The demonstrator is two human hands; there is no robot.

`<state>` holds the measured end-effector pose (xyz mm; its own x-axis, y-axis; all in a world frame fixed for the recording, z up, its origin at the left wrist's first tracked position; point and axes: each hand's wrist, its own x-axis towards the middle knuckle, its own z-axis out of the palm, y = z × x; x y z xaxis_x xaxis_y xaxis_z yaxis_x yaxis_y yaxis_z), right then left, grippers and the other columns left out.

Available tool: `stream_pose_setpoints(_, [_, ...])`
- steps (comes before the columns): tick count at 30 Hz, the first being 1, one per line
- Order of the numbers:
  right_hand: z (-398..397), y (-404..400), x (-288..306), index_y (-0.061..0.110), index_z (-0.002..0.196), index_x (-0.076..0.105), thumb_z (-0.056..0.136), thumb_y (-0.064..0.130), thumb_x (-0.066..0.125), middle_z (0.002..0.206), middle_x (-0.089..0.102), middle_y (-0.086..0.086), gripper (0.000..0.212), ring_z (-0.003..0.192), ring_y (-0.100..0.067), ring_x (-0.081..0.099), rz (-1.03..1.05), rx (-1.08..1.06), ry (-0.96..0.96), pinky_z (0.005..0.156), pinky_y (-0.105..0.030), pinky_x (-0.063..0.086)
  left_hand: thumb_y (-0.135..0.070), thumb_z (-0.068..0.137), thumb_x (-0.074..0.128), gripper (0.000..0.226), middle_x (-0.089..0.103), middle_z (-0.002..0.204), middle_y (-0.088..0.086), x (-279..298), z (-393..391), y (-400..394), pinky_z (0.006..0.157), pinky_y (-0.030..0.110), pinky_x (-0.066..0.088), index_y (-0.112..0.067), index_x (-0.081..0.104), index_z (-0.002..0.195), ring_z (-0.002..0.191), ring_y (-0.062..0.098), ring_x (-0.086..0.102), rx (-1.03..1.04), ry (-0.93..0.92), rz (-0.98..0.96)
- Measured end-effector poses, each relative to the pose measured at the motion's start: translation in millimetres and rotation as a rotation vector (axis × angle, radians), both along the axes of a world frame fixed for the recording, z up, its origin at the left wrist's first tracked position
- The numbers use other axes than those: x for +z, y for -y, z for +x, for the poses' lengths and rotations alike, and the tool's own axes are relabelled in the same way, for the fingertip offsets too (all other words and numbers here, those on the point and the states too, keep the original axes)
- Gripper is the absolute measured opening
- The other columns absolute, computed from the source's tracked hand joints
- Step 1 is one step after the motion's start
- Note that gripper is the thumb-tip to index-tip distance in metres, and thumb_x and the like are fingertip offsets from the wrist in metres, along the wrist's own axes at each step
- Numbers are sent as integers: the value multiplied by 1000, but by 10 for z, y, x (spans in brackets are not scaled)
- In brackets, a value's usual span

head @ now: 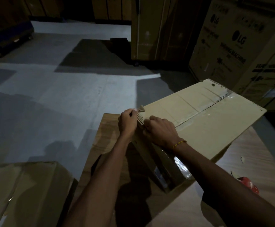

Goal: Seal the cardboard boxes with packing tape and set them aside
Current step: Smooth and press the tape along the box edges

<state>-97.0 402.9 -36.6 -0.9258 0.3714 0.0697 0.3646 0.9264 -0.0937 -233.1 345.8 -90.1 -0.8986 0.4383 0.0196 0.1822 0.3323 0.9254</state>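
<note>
A pale cardboard box (204,117) lies at an angle on a wooden surface (107,128), its top seam covered by a strip of clear tape (199,112) running to the far corner. At the near-left corner of the box my left hand (127,121) pinches the loose end of the tape (141,109), which sticks up as a small crumpled tab. My right hand (161,130), with a yellow thread on the wrist, is curled and presses down on the tape at the box edge right beside the left hand.
A red tape dispenser (248,185) lies on the surface at the right. Flattened cardboard (24,190) sits low on the left. Tall printed appliance cartons (241,46) stand at the back right. A grey floor (60,95) stretches to the left and ahead.
</note>
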Motion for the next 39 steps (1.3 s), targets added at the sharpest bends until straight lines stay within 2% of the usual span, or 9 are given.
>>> stream_pose_setpoints(8, [163, 67, -131, 18, 121, 48, 95, 39, 58, 116, 51, -4, 34, 96, -26, 47, 50, -62, -61, 67, -37, 38, -30, 106, 48, 29, 67, 89, 0, 49, 121, -10, 76, 34, 47, -15, 71, 96, 88, 21, 62, 11, 123, 76])
stream_pose_setpoints(13, [750, 80, -153, 35, 147, 35, 94, 51, 56, 149, 36, 7, 58, 132, -21, 33, -47, 11, -8, 99, -37, 36, -35, 106, 43, 30, 67, 92, 5, 31, 113, -18, 83, 40, 48, -20, 64, 91, 94, 30, 62, 1, 89, 6])
stream_pose_setpoints(18, [1559, -108, -228, 37, 150, 43, 101, 71, 19, 161, 34, 14, 65, 150, -11, 24, -77, 0, -71, 114, -38, 26, -32, 110, 35, 33, 59, 93, 2, 95, 185, -34, 76, 36, 41, -15, 62, 106, 94, 28, 56, 1, 77, -29])
stream_pose_setpoints(22, [1644, -54, -297, 33, 150, 47, 105, 61, 17, 160, 38, 12, 60, 150, -15, 29, -41, -60, -129, 115, -40, 28, -29, 110, 33, 35, 58, 96, 4, 175, 241, 12, 72, 32, 36, -8, 60, 117, 87, 23, 52, -12, 97, -50])
stream_pose_setpoints(26, [1581, 112, -311, 34, 148, 49, 105, 62, 16, 159, 39, 14, 61, 149, -14, 30, -62, -30, -157, 114, -43, 30, -27, 107, 36, 27, 63, 97, 9, 134, 153, 261, 66, 34, 37, -15, 60, 102, 82, 24, 54, 41, 96, -56])
stream_pose_setpoints(28, [1523, 214, -318, 35, 147, 50, 105, 64, 17, 159, 39, 15, 61, 149, -14, 30, -65, -7, -164, 114, -43, 31, -32, 107, 37, 30, 64, 104, 7, 159, 103, 436, 75, 34, 37, -18, 63, 102, 96, 29, 56, 64, 54, -60])
stream_pose_setpoints(32, [1335, 341, -312, 36, 147, 50, 104, 66, 20, 159, 40, 14, 61, 150, -14, 30, -63, 9, -150, 114, -43, 31, -52, 105, 37, 46, 62, 129, 5, 280, 21, 544, 93, 33, 37, -21, 59, 131, 117, 27, 53, 17, -149, -272])
stream_pose_setpoints(35, [1202, 409, -320, 36, 149, 48, 103, 67, 18, 160, 38, 13, 63, 151, -15, 28, -54, 1, -132, 115, -42, 30, -46, 103, 45, 54, 36, 160, 7, 333, 76, 426, 121, 45, 20, -21, 41, 151, 148, 28, 26, -50, -446, -408])
stream_pose_setpoints(39, [1176, 356, -295, 33, 151, 46, 105, 66, 18, 162, 36, 12, 63, 152, -14, 26, -45, 41, -100, 117, -37, 27, -36, 105, 43, 44, 39, 159, 3, 394, 419, 182, 124, 45, 17, -23, 48, 147, 151, 23, 23, -480, -678, -469])
